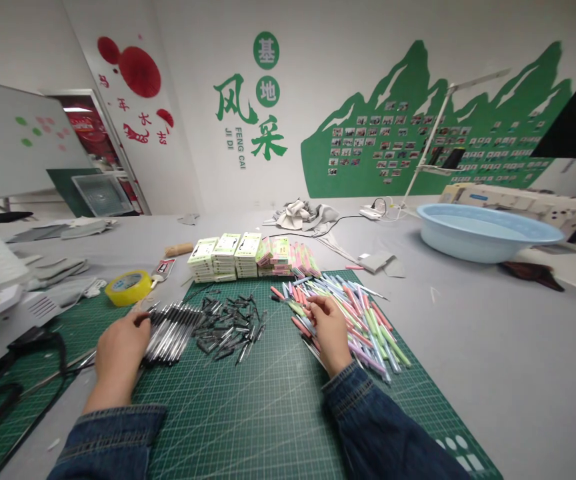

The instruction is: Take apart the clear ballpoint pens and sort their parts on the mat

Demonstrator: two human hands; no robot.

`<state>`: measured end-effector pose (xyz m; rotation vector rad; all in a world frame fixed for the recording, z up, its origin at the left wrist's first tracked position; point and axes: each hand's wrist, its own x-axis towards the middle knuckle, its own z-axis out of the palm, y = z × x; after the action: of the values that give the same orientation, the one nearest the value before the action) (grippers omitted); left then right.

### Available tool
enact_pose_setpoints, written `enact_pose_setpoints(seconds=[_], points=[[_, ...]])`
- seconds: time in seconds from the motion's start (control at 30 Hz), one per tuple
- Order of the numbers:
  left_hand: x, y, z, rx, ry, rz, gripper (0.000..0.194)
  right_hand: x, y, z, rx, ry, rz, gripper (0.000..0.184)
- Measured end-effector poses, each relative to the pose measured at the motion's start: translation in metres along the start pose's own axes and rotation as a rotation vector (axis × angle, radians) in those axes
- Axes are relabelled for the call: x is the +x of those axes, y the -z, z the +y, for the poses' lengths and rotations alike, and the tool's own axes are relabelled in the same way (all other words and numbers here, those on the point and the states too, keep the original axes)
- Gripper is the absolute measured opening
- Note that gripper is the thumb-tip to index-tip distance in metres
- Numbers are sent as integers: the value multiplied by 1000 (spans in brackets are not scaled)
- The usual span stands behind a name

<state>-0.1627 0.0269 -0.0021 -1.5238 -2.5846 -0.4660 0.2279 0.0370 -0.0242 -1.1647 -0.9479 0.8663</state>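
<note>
On the white wall [188, 80], green circles [267, 51] carry 基 and 地; big green characters [269, 138] beside and below read 风采, with "JI DI" and "FENG CAI" [241, 148] running sideways. Red characters [139, 133] farther left and print on stacked boxes [225, 247] stay unclear.

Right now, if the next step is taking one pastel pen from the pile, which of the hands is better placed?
Probably the right hand: it is at the pile of pastel pens. The left hand is at the clear pens, with scattered black pieces lying between.
</note>
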Motion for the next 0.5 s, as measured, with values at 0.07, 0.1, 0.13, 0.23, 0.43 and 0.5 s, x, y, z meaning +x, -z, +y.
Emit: enact_pose_setpoints(seconds=[0.07,0.1,0.13,0.23,0.43,0.5], points=[[-4,6,6,-8,-18,67,35,3,4,-2,-36,23,10,22],[-7,10,10,-22,-40,114,35,4,5,-3,-67,38,4,22],[-11,13,16,-44,-72,167,34,5,6,-4,-108,55,-10,21],[-23,20,37,-146,-223,281,33,7,8,-6,-358,100,-113,20],[-44,15,77,-291,-568,108,29,1,12,-13,-768,136,-337,9],[-47,11,84,-307,-638,10,28,-4,12,-16,-848,150,-352,8]])
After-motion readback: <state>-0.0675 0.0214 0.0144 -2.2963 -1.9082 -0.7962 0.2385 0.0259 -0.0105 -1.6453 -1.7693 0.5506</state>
